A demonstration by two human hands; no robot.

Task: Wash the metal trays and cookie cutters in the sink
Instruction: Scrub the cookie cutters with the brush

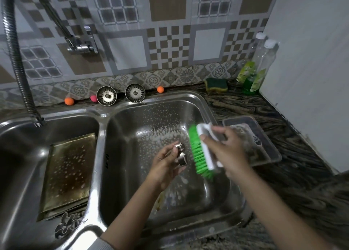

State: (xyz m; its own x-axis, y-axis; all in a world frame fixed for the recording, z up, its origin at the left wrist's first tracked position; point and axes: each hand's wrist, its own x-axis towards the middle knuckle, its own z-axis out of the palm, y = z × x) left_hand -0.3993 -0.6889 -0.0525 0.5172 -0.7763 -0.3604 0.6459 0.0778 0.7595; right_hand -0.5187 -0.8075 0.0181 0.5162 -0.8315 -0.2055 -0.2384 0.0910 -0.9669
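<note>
Over the right basin of the steel double sink, your left hand pinches the small shiny metal cookie cutter, while your right hand, clamped on the green-bristled white scrubbing brush, holds its bristles just right of the cutter.

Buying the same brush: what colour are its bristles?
Bright green bristles on a white brush body, seen in the head view.

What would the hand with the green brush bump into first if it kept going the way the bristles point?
Probably the metal cookie cutter held by the left hand. The brush in the right hand has its bristles facing it, just beside it. Depth is hard to judge.
</note>
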